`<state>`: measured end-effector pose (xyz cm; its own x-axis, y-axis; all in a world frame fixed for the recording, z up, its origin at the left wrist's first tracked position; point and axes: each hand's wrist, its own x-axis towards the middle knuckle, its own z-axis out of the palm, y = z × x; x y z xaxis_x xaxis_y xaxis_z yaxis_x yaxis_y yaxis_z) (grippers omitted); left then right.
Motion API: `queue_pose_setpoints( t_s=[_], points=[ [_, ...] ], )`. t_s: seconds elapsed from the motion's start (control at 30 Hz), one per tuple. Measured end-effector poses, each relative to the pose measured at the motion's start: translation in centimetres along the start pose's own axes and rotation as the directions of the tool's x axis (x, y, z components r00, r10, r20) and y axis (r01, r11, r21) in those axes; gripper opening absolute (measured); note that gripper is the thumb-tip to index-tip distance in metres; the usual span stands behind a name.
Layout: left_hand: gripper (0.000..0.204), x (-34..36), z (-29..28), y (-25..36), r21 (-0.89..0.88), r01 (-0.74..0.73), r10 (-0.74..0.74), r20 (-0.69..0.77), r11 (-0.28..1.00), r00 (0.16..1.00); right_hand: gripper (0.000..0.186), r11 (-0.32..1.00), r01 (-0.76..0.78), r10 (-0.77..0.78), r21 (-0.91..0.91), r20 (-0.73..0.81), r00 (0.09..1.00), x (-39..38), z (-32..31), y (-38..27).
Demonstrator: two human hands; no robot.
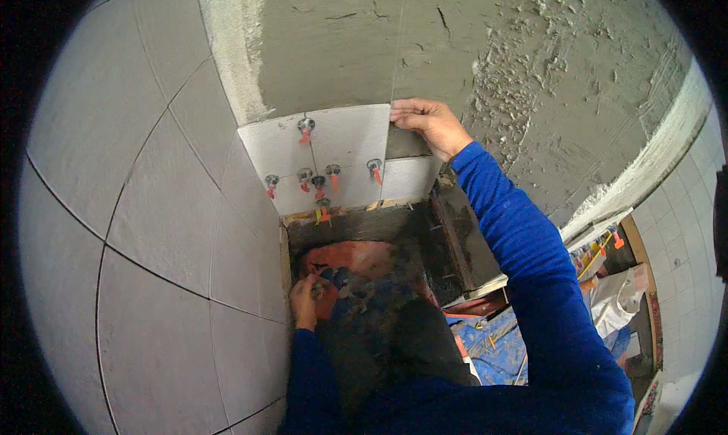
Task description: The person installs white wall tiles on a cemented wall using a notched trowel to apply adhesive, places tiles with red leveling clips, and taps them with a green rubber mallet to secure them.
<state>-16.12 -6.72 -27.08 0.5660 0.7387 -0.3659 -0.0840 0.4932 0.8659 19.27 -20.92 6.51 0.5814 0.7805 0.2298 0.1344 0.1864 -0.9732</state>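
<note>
White wall tiles (345, 135) are set on the mortared wall in front of me, with red and grey tile levelling spacers (318, 183) at their joints and edges. My right hand (431, 124) reaches up to the upper right corner of the tile, its fingers stretched out and touching the tile's edge. A thin vertical string (401, 40) runs down the wall to that corner. Low on the left, my left hand (305, 300) is closed beside a reddish-orange object (325, 298); what its fingers hold is hard to make out in the dim light.
Large grey tiles (174, 207) cover the left wall. Wet mortar (334, 40) coats the wall above. A dark ledge (466, 245) juts out at right. Beyond my right arm lie a blue sheet (489, 344) with debris, a white bag (618, 295) and more orange spacers (617, 240).
</note>
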Motion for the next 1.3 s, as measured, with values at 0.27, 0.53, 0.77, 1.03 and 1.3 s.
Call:
queue_pose_setpoints(
  t_s=[0.27, 0.53, 0.77, 1.03, 1.3],
  points=[
    [0.030, 0.1, -3.1, -4.8, 0.442, -0.132, 0.124, 0.047, 0.887, 0.991, 0.042, 0.994, 0.045, -0.043, -0.101, 0.020, 0.999, 0.4, -0.4, 0.4],
    [0.037, -1.7, -2.1, -2.7, 0.205, -0.029, 0.032, -0.010, 0.978, 0.999, 0.049, 0.992, 0.041, -0.035, -0.118, 0.045, 0.998, 0.2, -0.7, 0.5],
    [0.033, -0.5, -2.6, -4.0, 0.152, -0.007, 0.012, -0.034, 0.988, 0.999, 0.053, 0.984, 0.041, -0.030, -0.172, 0.068, 0.997, 0.2, -0.6, 0.1],
    [0.030, 0.8, -3.3, -5.9, 0.254, -0.135, 0.157, -0.069, 0.958, 0.985, 0.055, 0.899, 0.043, 0.000, -0.436, 0.096, 0.995, -0.2, -0.1, -2.1],
    [0.025, 1.3, -4.0, -5.7, 0.214, -0.090, 0.089, 0.016, 0.973, 0.996, 0.023, 0.870, -0.040, -0.249, -0.491, -0.509, 0.824, -8.8, 1.2, 6.8]
  ],
)
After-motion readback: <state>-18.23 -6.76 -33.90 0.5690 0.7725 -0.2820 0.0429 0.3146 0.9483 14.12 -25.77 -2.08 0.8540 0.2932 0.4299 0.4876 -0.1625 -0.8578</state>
